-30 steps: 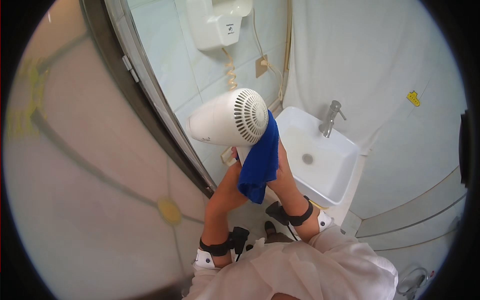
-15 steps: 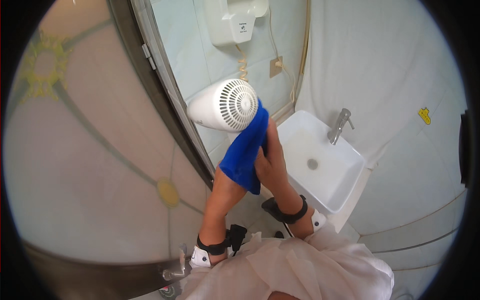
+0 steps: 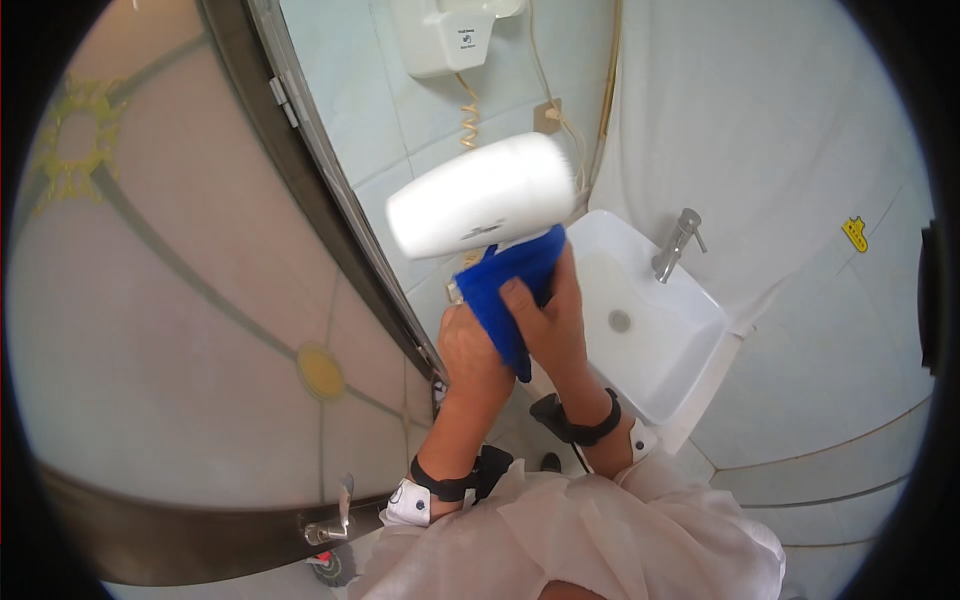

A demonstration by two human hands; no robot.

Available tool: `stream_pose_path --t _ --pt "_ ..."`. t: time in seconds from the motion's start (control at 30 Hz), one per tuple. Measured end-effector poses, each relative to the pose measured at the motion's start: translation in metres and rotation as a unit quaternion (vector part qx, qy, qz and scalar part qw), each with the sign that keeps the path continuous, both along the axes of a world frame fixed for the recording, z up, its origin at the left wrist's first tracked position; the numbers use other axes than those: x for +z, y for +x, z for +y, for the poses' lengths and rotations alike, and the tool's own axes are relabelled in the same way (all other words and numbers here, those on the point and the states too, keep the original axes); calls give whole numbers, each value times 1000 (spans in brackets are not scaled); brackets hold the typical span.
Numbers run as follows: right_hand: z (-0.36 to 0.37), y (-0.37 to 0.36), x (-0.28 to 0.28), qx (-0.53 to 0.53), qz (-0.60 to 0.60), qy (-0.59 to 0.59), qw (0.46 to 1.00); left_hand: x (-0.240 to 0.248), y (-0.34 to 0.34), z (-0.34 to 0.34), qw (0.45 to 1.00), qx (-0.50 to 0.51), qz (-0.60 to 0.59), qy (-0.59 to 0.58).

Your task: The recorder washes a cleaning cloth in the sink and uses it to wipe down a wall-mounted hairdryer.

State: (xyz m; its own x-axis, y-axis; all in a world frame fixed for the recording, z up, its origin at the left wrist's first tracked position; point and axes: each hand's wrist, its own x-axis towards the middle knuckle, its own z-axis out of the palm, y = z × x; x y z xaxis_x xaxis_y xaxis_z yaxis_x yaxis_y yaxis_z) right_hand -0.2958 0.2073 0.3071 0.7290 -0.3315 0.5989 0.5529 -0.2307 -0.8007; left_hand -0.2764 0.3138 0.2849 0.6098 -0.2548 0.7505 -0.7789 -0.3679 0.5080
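Observation:
A white hair dryer [image 3: 480, 195] is held up in front of me, its side facing me and its narrower end pointing left. My left hand [image 3: 470, 345] is closed below it around the handle, most of which is hidden by the fingers and cloth. In my right hand [image 3: 555, 315] is a blue cloth [image 3: 495, 285], gripped with the thumb on top. The cloth lies against the underside of the dryer and drapes down beside my left hand. My right fingers are partly hidden behind the cloth.
A white dryer holder [image 3: 445, 45] with a coiled cord [image 3: 468, 115] hangs on the tiled wall. To the right stands a white washbasin [image 3: 655, 375] with a metal faucet [image 3: 678, 245]. A patterned door [image 3: 200, 330] with a lever handle [image 3: 335, 515] fills the left side.
The hair dryer has turned from showing its round rear grille to showing its side. My left hand has turned and moved up and right with it, and the cloth has shifted along the handle.

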Motion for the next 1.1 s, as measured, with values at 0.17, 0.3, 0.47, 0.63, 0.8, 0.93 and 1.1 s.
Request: stream_pose_path --t 0.17,0.3,0.47,0.63,0.8,0.93,1.1 --pt "-9 -4 16 24 -12 180 983 -4 -6 -19 997 39 -69 -1" --pt "-11 -6 9 37 -28 179 983 3 -5 -24 995 50 -82 -7" --pt "-17 -7 -9 81 -36 79 993 6 -1 -29 994 13 -81 -72" --pt "-26 -4 -6 70 -26 122 990 10 0 -26 998 -54 -16 28" --pt "-38 -3 7 98 -16 209 973 26 -3 -11 997 -73 22 29" --pt "-39 1 8 51 -84 175 980 39 -7 -4 989 -105 64 -81" --pt "-33 14 -4 -37 -156 41 986 39 -22 -23 944 -169 123 -256"
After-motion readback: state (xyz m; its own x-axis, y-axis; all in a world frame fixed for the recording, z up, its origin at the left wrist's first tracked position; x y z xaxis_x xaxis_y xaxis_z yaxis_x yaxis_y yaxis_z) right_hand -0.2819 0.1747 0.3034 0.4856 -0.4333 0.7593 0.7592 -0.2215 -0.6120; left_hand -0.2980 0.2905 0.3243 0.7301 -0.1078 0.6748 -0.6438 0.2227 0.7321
